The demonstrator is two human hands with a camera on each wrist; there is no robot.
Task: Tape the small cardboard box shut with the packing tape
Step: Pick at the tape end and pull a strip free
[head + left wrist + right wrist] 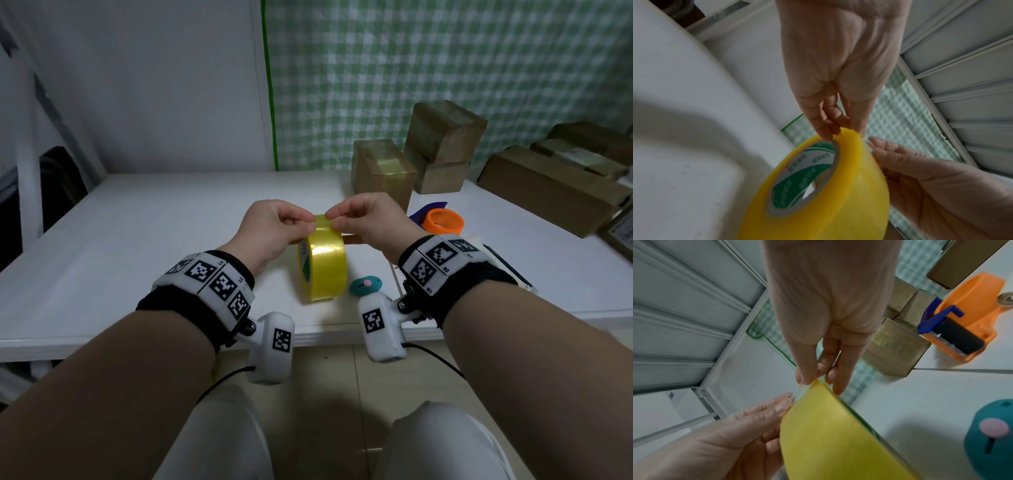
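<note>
Both hands pinch at the top of a yellow tape roll near the table's front edge.

The left hand [274, 229] and right hand [370, 219] each pinch the packing tape [323, 265], upright on the white table [137, 240]; bare tabletop lies left, while a small cardboard box [382, 171], an orange dispenser [442, 221] and a teal object [365, 285] crowd the right.

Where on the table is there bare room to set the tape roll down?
The table's left half, left of the left hand, is bare to the wall. A smaller bare strip runs along the near edge below the tape roll. The right side is crowded: boxes, orange dispenser, teal gadget.
</note>
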